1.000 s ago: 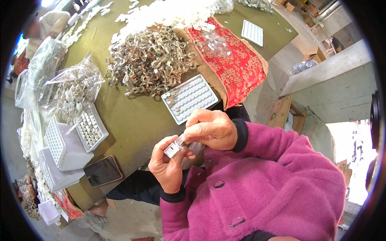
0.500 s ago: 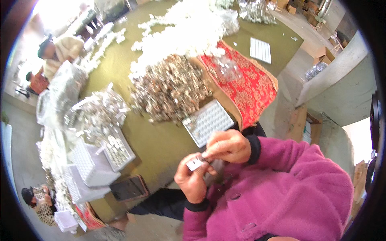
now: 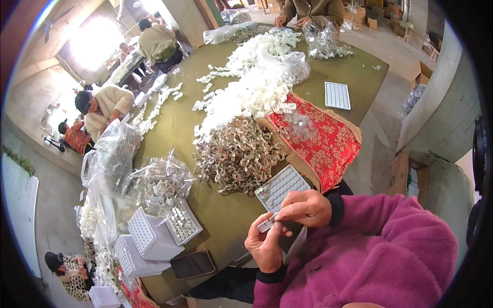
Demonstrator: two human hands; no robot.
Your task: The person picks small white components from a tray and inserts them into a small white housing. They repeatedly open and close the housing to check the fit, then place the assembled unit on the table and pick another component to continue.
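Observation:
My left hand is closed on a small white tag with a dark slot, held between thumb and fingers. My right hand meets it from the right, its thumb and forefinger pinched at the tag's edge. Whatever small piece lies in that pinch is mostly hidden by the fingertips. Just beyond my hands is a white tray with rows of pockets, a few small round pieces in its near-left part. Behind this tray rises a heap of small brownish, shiny looped pieces.
A large pile of white tags spreads beyond the heap. Right of it lies a red floral cloth. To the left are stacked white trays, a phone and clear plastic bags. Other people work around the table.
The view has tilted up, bringing more of the room and a co-worker across the table into sight. My hands still hold the white tag, at a slightly different angle.

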